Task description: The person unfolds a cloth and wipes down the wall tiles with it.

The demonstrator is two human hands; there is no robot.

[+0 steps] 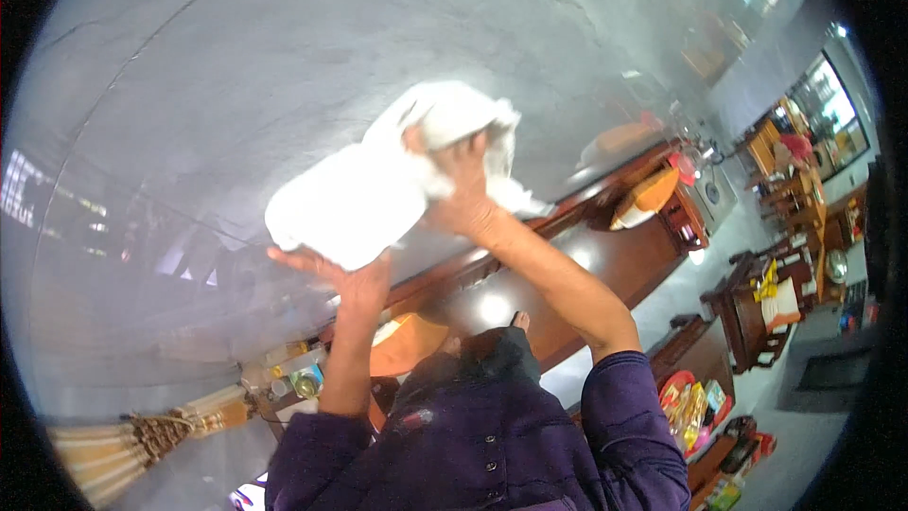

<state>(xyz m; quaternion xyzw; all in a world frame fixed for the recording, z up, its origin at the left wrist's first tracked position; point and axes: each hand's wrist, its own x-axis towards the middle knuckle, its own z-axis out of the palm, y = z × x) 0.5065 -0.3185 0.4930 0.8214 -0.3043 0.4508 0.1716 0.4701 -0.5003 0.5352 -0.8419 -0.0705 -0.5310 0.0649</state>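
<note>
A bright white cloth-like bundle (350, 203) is up in front of the glossy grey stone-patterned wall (284, 66); glare hides its details. Its left part looks smooth and rounded, and its right part is crumpled with ragged folds. My left hand (342, 273) supports the bundle from below, thumb stretched out along its lower edge, its other fingers mostly hidden behind it. My right hand (462, 191), smeared a little by motion, has its fingers curled into the crumpled part. Whether the bundle touches the wall I cannot tell.
Below me is a long brown wooden bench (577, 274), with a bare foot (521, 320) on it. Orange cushions (648, 197) lie at its ends. A striped curtain (123, 445) hangs lower left. Wooden chairs (757, 322) and a table with packages (695, 407) stand to the right.
</note>
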